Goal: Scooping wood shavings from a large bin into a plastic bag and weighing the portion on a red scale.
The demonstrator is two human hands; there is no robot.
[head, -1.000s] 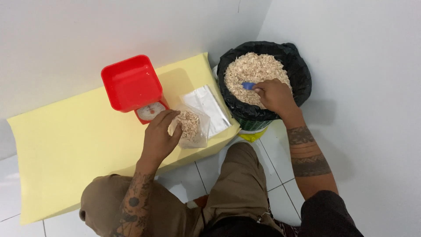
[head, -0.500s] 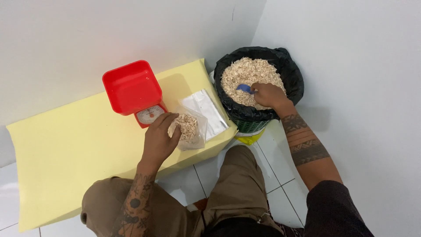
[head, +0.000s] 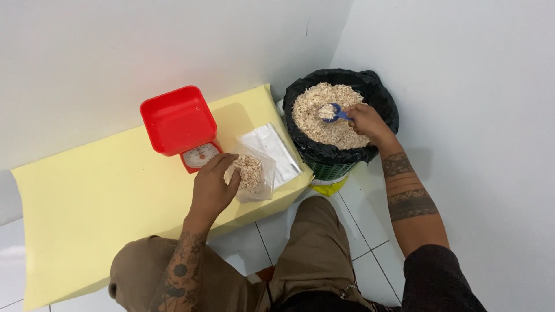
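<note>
My left hand holds a small clear plastic bag partly filled with pale flakes, resting on the yellow sheet. My right hand grips a small blue scoop loaded with flakes, over the bin's contents. The bin is lined with a black bag and heaped with the same pale flakes.
A red kitchen scale with a square red tray stands on the yellow sheet by the wall. A stack of flat clear bags lies between the scale and the bin. White walls meet in a corner behind the bin; white floor tiles lie below.
My right hand has lifted the blue scoop, now filled with flakes, out of the heap. My left hand stays on the small bag.
</note>
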